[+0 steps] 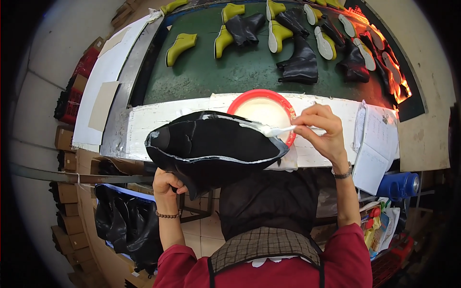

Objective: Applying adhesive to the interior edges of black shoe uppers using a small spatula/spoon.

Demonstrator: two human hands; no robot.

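Observation:
My left hand (168, 182) grips a black boot upper (211, 173) from below, fingers curled into its underside. The upper's opening faces up, and a whitish coating lines parts of its edge. Between the thumb and fingers of my right hand (322, 130) is a small white-handled brush (281, 130). Its tip touches the far edge of the upper, toward the right. Just behind, a red-rimmed bowl (261, 92) of cream-coloured liquid stands on the white board, partly hidden by the upper.
A green conveyor belt (192, 79) beyond the board carries yellow shoe lasts (181, 47) and black boot uppers (298, 62), with an orange glow at right. Papers (374, 149) and a blue flask (398, 184) are on the right. A bin of black uppers (127, 221) stands at lower left.

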